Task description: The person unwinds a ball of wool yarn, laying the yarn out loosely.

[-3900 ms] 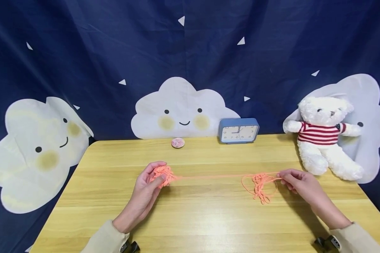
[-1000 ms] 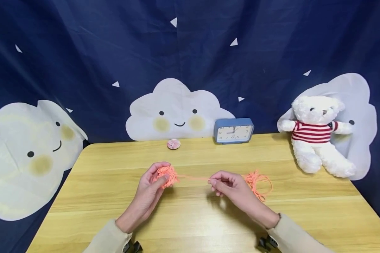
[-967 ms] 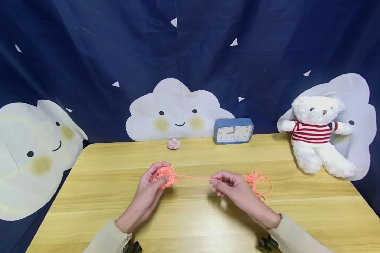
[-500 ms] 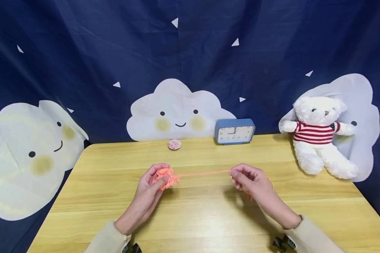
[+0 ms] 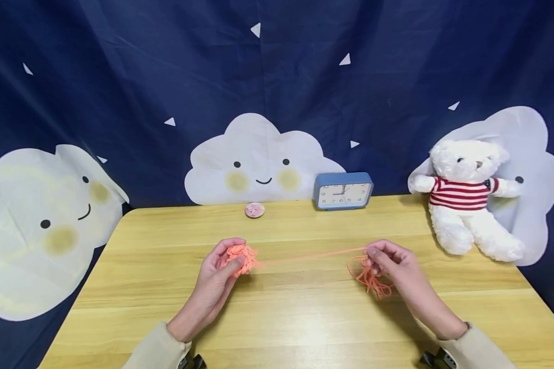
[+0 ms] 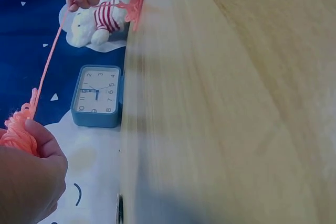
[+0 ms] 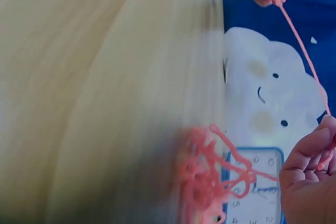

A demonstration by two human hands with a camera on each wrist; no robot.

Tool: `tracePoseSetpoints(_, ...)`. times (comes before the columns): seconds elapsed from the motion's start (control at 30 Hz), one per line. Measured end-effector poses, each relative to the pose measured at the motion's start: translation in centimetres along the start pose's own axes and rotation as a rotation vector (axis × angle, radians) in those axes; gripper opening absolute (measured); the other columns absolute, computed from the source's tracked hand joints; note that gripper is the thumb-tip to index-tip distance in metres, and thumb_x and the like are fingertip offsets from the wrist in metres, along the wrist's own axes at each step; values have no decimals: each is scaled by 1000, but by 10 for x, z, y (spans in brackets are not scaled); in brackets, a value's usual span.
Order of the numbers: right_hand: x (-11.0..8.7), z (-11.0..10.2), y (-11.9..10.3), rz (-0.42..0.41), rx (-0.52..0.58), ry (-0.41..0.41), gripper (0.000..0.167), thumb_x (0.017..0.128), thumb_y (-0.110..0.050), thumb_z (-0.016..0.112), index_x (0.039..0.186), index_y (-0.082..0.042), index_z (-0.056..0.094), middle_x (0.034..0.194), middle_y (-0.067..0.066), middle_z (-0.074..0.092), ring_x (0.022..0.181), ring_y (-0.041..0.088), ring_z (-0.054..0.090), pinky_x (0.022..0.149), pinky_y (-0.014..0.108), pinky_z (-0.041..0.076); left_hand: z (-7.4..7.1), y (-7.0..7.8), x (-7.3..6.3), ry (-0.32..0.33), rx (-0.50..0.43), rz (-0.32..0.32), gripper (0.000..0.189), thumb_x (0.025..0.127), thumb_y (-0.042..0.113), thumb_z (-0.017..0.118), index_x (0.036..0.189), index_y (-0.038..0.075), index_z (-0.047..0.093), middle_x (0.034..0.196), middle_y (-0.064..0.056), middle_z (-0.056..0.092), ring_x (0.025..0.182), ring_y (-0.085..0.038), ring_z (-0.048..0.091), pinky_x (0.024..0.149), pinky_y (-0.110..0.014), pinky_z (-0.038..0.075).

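My left hand (image 5: 219,277) holds a bundle of coral yarn (image 5: 241,260) between thumb and fingers. From it a strand of yarn (image 5: 311,256) runs taut to the right, rising slightly. My right hand (image 5: 399,266) pinches that strand between thumb and fingertips. A loose tangle of yarn (image 5: 374,282) lies under and beside the right hand, partly covered by the fingers in the head view. In the right wrist view the looped tangle (image 7: 205,177) trails from the right hand (image 7: 310,174). The left wrist view shows the bundle (image 6: 21,135) gripped close.
Near the back edge of the wooden table (image 5: 300,318) stand a blue clock (image 5: 343,191) and a small round pink-patterned disc (image 5: 254,210). A white teddy bear (image 5: 463,197) in a striped shirt sits at the back right. Behind hangs a dark blue curtain (image 5: 300,77) with cloud shapes.
My right hand has moved rightward from the middle, drawing the strand out longer. The left hand stays nearly in place with the bundle. Earlier still, the right hand was farther right.
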State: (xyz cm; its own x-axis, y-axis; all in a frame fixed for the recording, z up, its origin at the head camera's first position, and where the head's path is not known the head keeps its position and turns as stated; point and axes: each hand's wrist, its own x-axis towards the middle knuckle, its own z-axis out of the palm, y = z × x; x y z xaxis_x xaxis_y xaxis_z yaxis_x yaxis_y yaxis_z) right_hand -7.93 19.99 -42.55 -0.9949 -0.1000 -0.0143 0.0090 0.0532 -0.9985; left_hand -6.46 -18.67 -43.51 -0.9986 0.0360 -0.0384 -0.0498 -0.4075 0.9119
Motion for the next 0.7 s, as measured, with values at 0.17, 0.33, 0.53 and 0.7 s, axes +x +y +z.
tracePoseSetpoints(0.17,-1,-14,5,-14,34,35,19,111,-8,63,109,9,71,87,6,72,72,13,62,63,25,56,0,2,1,14,22,1,40,100,-17,56,139,-7,56,127,-11,63,105,-14,66,88,-24,62)
tracePoseSetpoints(0.33,0,-28,7,-39,113,64,15,110,-4,62,105,1,75,88,5,72,74,11,63,64,22,56,-1,4,0,25,23,0,41,100,-18,55,140,-7,55,132,-14,62,110,-15,67,93,-27,62)
tracePoseSetpoints(0.53,0,-49,12,-2,147,28,18,112,-4,60,106,-7,77,90,4,73,74,10,64,63,20,55,-2,6,-2,22,25,-1,40,101,-17,56,140,-7,55,129,-13,63,109,-14,67,93,-26,62)
tracePoseSetpoints(0.7,3,-66,19,27,57,67,17,111,-6,63,106,-8,79,89,3,74,73,10,63,63,22,56,-3,6,-3,33,42,0,40,102,-15,59,141,-7,55,125,-10,63,105,-12,66,88,-23,62)
